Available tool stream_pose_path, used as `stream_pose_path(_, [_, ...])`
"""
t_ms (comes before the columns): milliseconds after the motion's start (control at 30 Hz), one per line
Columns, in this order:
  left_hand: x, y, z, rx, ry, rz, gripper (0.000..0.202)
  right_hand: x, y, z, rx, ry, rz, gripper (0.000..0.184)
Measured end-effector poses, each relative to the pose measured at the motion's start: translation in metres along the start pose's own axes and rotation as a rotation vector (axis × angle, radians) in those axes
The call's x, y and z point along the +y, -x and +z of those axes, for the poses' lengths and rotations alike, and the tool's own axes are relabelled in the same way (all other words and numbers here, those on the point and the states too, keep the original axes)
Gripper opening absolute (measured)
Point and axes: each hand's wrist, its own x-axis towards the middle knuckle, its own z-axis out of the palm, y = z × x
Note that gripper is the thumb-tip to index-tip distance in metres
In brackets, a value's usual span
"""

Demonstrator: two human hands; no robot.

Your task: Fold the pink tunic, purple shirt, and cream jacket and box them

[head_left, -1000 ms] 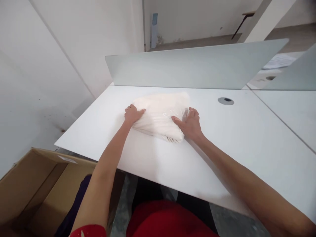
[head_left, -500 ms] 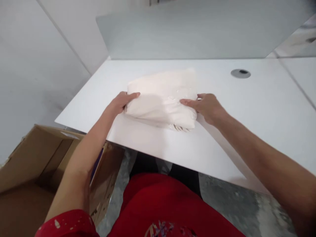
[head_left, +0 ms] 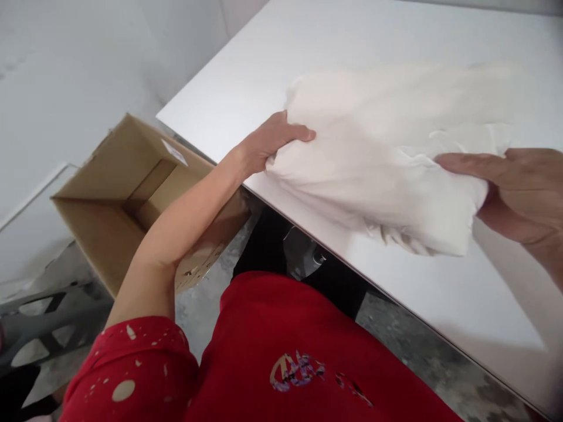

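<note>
- Head view: left hand (head_left: 275, 143) and right hand (head_left: 523, 193) closed on white cloth bundle (head_left: 378, 158), seemingly lifting it.
- Open cardboard box (head_left: 118, 193) at 9 o'clock.
- Next move needs folds held together.

white cloth bundle (head_left: 378, 158) | left hand (head_left: 275, 143), right hand (head_left: 523, 193) holding | cardboard box (head_left: 127, 193) nearby

Cloth bundle (head_left: 387, 158): soft, matt, cream-white fabric, creased and gathered into loose folds, at 2 o'clock.
Tabletop (head_left: 334, 35): smooth white board with a faint sheen, at 1 o'clock.
Carton (head_left: 109, 199): matt brown corrugated cardboard, plain and dry-looking, at 9 o'clock.
Floor (head_left: 409, 334): rough, mottled grey concrete, at 4 o'clock.
Shirt (head_left: 281, 351): matt red cloth with a worn, cracked print, at 6 o'clock.
Wall (head_left: 74, 70): flat white paint, at 10 o'clock.
</note>
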Motion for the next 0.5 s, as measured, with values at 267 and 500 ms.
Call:
stream_pose_path(267, [0.044,0.109,-0.091,0.105,-0.157,0.239,0.041,-0.035,0.06,0.125,-0.339,-0.171,-0.107,0.028])
stream_pose_path(500, [0.038,0.226,-0.191,0.433,-0.516,0.35,0.057,-0.046,0.107,0.251,-0.734,-0.188,-0.228,0.037])
